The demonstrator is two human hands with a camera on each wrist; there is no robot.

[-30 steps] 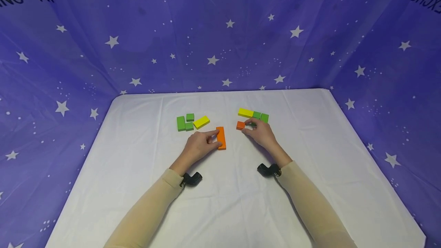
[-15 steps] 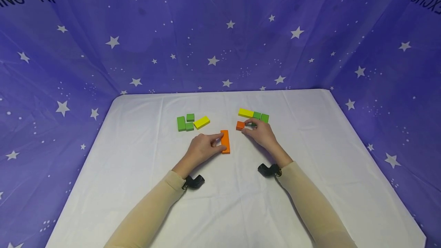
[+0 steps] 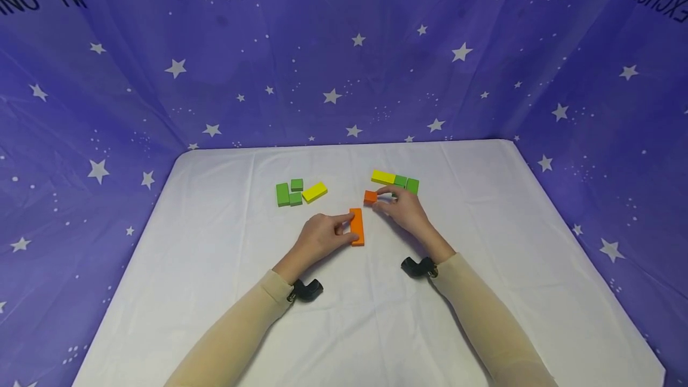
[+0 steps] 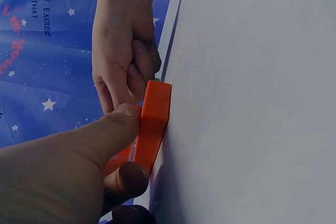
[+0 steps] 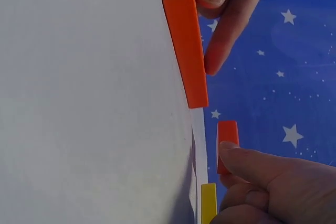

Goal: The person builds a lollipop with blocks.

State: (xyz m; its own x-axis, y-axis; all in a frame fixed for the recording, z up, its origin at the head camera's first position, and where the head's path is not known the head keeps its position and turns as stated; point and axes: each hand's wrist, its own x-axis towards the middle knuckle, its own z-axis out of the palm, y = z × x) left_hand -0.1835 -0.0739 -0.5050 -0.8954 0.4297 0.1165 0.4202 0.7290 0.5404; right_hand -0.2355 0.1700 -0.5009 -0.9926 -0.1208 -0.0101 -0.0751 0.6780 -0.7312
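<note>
A long orange block [image 3: 357, 227] lies on the white tabletop, and my left hand [image 3: 322, 235] has its thumb and index fingertips spread along the block's upper left side. In the right wrist view, that thumb and straight index finger touch the long block's [image 5: 184, 40] upper face. My right hand [image 3: 404, 211] pinches a small orange block [image 3: 370, 196] between thumb and fingers, just behind and right of the long one. The right wrist view shows the thumb across the small block [image 5: 228, 129]. Partly behind the right hand sit green blocks [image 3: 412, 186].
At the back left lie several green blocks [image 3: 282, 194] and a yellow block [image 3: 314, 192]. Another yellow block [image 3: 383, 177] sits behind the right hand, against the green ones. A purple starred curtain [image 3: 344, 64] surrounds the back and sides of the white table [image 3: 365, 327].
My left hand has slid the long orange block to the right and toward the front edge. The right hand has shifted the small orange block slightly left.
</note>
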